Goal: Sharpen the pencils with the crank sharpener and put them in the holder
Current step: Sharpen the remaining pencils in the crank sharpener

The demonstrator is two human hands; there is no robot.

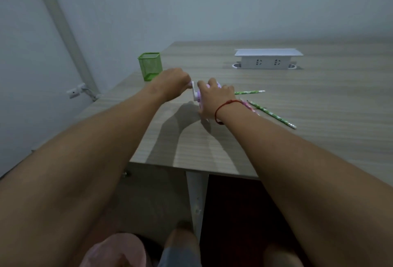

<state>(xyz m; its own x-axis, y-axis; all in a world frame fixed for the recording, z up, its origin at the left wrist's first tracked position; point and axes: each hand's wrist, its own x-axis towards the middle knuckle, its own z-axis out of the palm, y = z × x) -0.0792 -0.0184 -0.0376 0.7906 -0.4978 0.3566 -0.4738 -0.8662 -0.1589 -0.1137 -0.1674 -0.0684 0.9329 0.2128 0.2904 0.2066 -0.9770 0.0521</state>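
Both arms reach forward; left hand [174, 82] pinches the crank [193, 89], right hand [215, 99] clasps the sharpener [197, 97] from above.

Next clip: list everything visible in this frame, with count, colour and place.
purple-and-white plastic crank sharpener: one, mid-desk
green mesh metal holder: one, left desk edge
patterned wooden pencils: three; green pencil pointing out from sharpener's right, second green pencil and pink pencil loose nearer
white socket box: one, far desk
wood-grain desk: one, grey-brown
left hand: grips crank
right hand: holds sharpener; red string bracelet on wrist
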